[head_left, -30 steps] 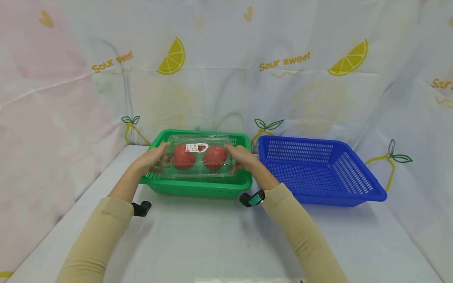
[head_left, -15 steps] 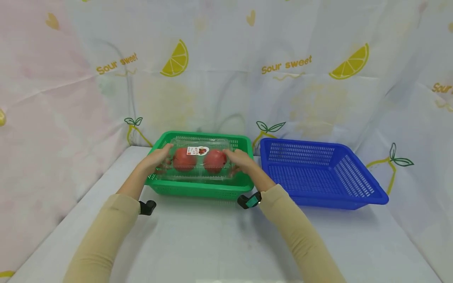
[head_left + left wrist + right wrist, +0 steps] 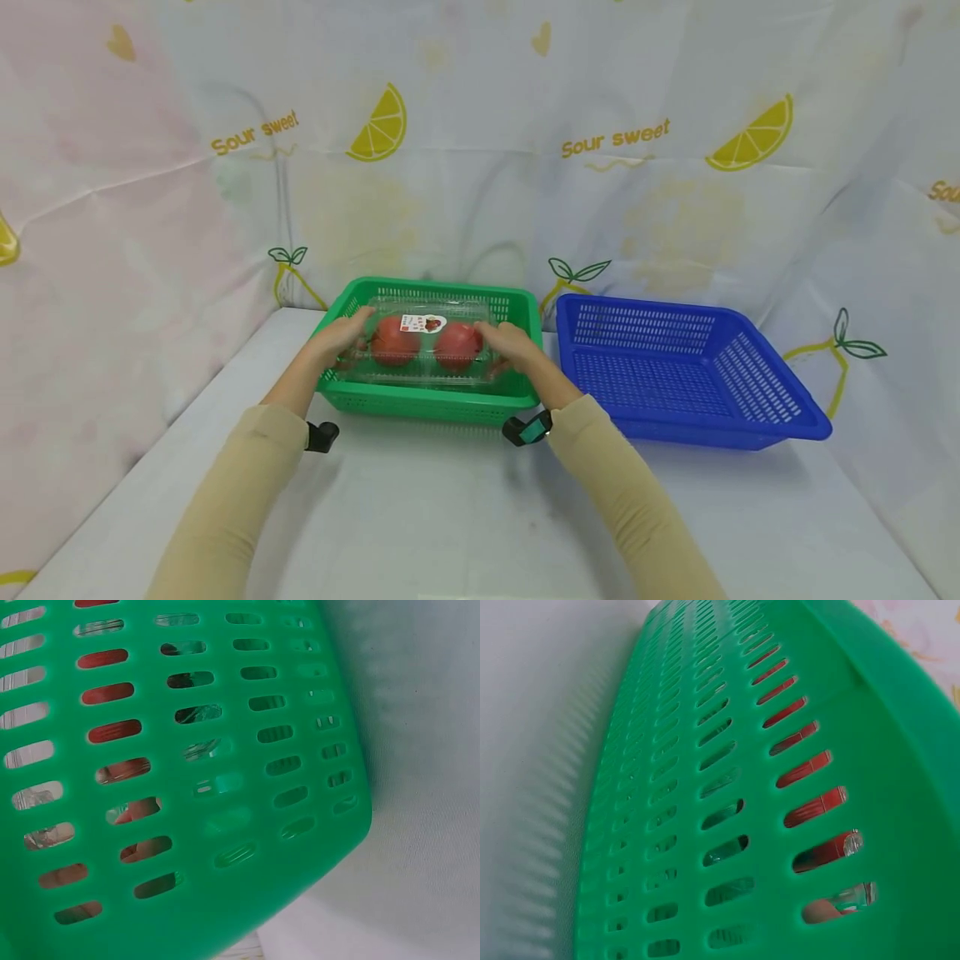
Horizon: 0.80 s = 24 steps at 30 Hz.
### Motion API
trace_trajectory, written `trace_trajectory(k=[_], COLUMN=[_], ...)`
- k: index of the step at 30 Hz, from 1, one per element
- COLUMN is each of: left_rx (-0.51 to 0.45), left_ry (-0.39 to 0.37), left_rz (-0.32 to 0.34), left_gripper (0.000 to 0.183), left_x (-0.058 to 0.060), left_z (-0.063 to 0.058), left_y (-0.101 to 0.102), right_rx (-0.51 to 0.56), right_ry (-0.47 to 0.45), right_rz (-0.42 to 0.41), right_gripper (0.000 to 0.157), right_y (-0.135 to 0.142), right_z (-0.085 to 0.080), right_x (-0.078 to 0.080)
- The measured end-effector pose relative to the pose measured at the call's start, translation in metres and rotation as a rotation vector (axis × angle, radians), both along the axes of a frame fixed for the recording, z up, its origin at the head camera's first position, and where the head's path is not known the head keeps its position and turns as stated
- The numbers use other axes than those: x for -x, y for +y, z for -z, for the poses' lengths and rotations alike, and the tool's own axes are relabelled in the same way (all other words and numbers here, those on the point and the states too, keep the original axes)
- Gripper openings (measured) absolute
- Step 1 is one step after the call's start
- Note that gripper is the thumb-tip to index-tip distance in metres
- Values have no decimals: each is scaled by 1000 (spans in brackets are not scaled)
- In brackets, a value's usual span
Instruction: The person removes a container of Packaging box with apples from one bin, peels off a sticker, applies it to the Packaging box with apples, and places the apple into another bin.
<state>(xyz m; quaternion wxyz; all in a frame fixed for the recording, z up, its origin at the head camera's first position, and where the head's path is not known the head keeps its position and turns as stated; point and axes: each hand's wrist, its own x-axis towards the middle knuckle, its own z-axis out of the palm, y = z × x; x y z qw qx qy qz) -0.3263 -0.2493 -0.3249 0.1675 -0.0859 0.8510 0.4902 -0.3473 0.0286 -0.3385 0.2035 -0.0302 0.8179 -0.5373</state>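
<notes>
A clear plastic clamshell box (image 3: 426, 367) with two round red fruits (image 3: 395, 342) in it and a white label (image 3: 423, 323) on its lid sits within the green basket (image 3: 427, 403), its top showing between the rims. My left hand (image 3: 339, 340) grips the box's left end, thumb on top. At the other end, my right hand (image 3: 512, 343) holds the box the same way. The basket's slotted wall (image 3: 180, 922) fills much of the left wrist view; slivers of red and fingers show through its slots. Likewise, the green wall (image 3: 900, 825) hides most of the right hand in the right wrist view.
A blue slotted basket (image 3: 712, 425) stands on the white table (image 3: 450, 517) to the right of the green one, close beside it. Behind both hangs a pale cloth (image 3: 465, 200) printed with lemon slices and lettering.
Both hands have lowered the fruit box slightly deeper into the green basket. The head view has shifted a little, and both hands keep their hold on the box.
</notes>
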Motion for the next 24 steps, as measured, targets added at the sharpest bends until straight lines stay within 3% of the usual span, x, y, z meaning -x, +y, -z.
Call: trace_trajectory(k=[24], left_rx=[53], left_ry=[-23], left_rz=[-27], left_gripper=[81], left_x=[11], left_z=[10], left_y=[4], right_rx=[-30], right_ry=[-29], right_rz=[10], right_gripper=[67], right_y=[-5], right_z=[14], right_x=[5])
